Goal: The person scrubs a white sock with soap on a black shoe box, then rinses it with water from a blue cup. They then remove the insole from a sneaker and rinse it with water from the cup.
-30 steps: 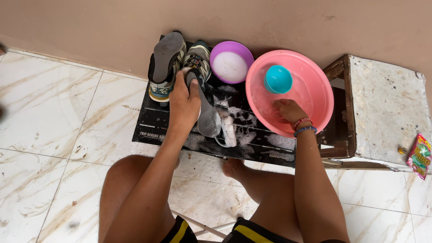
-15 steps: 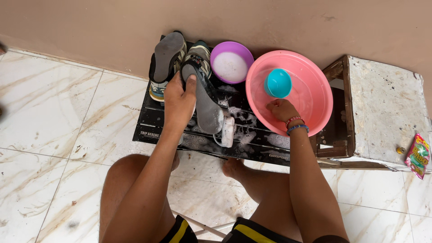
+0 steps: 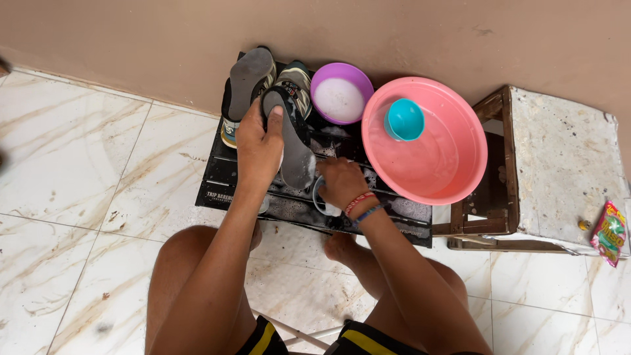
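Grey insole (image 3: 292, 141) on black mat (image 3: 217, 177), soapy, centre frame. Left hand (image 3: 257, 148) clamps its upper end; right hand (image 3: 340, 184) clenched on brush at 4 o'clock. Best: pin firmly, stroke lengthwise. Pink basin (image 3: 453, 177) at 3 o'clock, purple bowl (image 3: 322, 75) at 1, shoes (image 3: 250, 79) at 11.

Glossy plastic basin (image 3: 453, 177) — rough stone-topped stool (image 3: 565, 164) (wooden frame).

Both arms reach forward from bent, bare knees. The left hand (image 3: 259, 148) is closed in a grip, thumb pointing forward. The right hand (image 3: 340, 184) curls shut, 2 bands on its wrist.
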